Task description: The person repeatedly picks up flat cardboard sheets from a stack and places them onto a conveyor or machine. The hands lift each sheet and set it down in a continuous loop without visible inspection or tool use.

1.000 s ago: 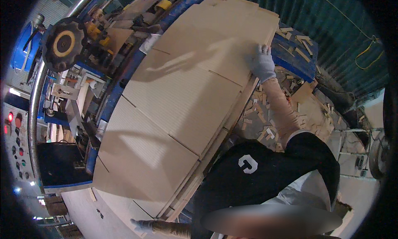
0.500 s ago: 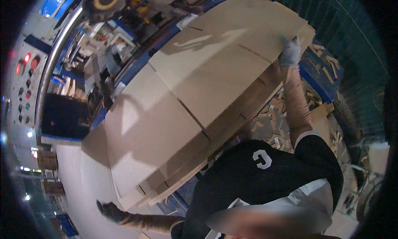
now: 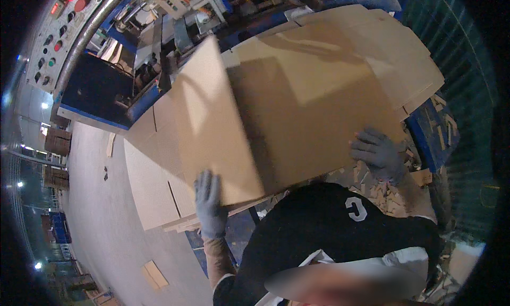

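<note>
A folded brown cardboard sheet [image 3: 319, 115] lies on a stack of flat cardboard sheets [image 3: 151, 189]. Its left panel [image 3: 215, 130] stands tilted up along a crease, with shadow beside it. My left hand [image 3: 211, 205], in a grey glove, rests its straight fingers against the near lower end of that panel. At the near right edge of the sheet is my right hand [image 3: 378, 154], also gloved in grey. Its fingers are spread over the cardboard, and nothing shows gripped in it.
A control panel [image 3: 58, 37] with buttons and a curved metal rail [image 3: 87, 45] stand at the left. Machinery [image 3: 186, 19] lies beyond the stack. Cardboard scraps [image 3: 390, 200] litter the right side near a blue metal frame [image 3: 430, 130]. A green curtain [image 3: 467, 88] hangs at far right.
My right hand has come nearer from the stack's far right edge. My left hand has moved from beside the stack onto the cardboard. A folded sheet with a raised panel now lies on top.
</note>
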A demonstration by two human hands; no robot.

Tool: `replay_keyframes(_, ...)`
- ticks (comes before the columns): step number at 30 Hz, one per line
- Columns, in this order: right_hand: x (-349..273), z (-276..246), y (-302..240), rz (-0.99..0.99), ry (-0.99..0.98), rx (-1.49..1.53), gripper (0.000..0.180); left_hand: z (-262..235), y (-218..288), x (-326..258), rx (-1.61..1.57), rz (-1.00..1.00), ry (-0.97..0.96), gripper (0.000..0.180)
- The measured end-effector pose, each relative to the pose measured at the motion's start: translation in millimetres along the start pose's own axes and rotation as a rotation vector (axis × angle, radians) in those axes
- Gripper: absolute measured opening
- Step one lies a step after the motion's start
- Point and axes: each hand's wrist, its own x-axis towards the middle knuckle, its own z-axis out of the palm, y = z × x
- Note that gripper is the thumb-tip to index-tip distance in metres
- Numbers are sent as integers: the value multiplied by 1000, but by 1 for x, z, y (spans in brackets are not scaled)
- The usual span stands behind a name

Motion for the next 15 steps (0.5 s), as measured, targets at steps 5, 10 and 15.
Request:
replay_keyframes(5,18,-2,30,-99,-172,-6,50,-9,15,44,133,133,-248,57)
replay_keyframes(10,48,5,68,-29,-128,-83,57,1,-5,58,177,154,-143,59)
replay_keyframes(15,93,13,129,-4,39,-112,69,20,-34,105,101,148,69,63)
